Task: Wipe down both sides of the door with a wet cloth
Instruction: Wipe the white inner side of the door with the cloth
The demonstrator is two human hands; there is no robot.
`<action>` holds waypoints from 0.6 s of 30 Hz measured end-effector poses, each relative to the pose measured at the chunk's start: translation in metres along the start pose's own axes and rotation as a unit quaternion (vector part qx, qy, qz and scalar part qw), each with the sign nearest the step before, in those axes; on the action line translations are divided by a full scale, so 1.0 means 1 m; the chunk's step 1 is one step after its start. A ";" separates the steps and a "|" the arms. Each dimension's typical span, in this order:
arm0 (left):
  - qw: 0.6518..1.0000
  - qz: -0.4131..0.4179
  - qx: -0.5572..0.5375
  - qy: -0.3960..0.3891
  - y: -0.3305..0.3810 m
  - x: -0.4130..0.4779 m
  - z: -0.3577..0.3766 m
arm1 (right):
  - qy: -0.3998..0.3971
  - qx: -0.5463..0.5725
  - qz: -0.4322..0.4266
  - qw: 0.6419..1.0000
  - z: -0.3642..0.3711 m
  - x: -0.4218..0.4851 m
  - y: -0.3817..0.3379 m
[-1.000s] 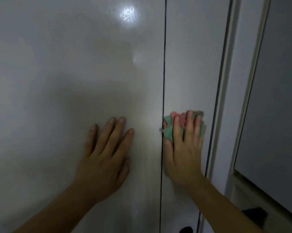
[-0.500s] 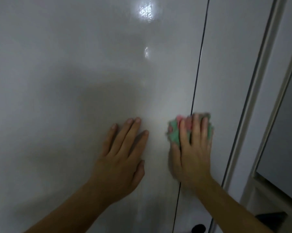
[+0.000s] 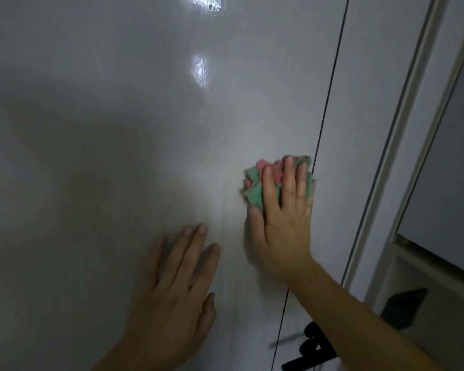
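The step in hand is wiping this face of the door (image 3: 113,135). The right hand (image 3: 281,236) lies flat over the bunched green-and-pink cloth (image 3: 253,196) and presses it onto the glossy panel, just toward 3 o'clock from the picture's middle. Its fingers lie straight and slightly apart across the cloth, with the thumb along the cloth's lower edge. The cloth sits just left of a thin dark groove (image 3: 330,103) that runs down the panel. The left hand (image 3: 177,290), at about 6 o'clock, rests palm-down on the door with fingers straight and a little spread, holding nothing. It seems to steady the panel.

The next move likely calls for steady pressure and overlapping strokes across the unwiped area toward 9 and 12 o'clock. The other side is not in view, so I judge it is yet to do.

Counted: one cloth, two hands, one door face, one groove, one dark handle (image 3: 312,344) at 5 o'clock, one pale frame (image 3: 402,145) at 3 o'clock, and two patches of glare (image 3: 200,72) near 12 o'clock.
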State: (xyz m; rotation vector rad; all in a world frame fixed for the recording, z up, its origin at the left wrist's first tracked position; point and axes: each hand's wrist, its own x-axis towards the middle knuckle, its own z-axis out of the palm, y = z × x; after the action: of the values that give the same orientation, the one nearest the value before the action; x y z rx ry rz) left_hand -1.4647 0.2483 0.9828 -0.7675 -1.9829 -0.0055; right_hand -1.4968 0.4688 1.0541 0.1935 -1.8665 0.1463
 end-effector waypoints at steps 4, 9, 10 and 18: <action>1.000 -0.011 0.000 0.011 0.010 -0.009 0.020 | 0.008 0.010 0.008 1.000 0.014 -0.025 -0.017; 0.999 -0.002 0.002 0.045 0.024 -0.026 0.045 | -0.058 -0.028 -0.090 0.994 0.018 -0.099 0.014; 0.999 0.003 0.004 0.053 0.026 -0.028 0.050 | -0.050 -0.034 -0.083 0.995 0.017 -0.094 0.023; 0.988 0.023 0.039 0.145 0.031 -0.029 0.076 | -0.001 0.011 0.047 0.999 0.029 -0.126 0.047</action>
State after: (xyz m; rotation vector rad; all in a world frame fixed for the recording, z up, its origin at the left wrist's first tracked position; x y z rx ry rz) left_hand -1.4992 0.2822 0.9099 -0.7182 -1.6802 -0.0124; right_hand -1.4964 0.5169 0.9247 0.1213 -1.8780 0.2318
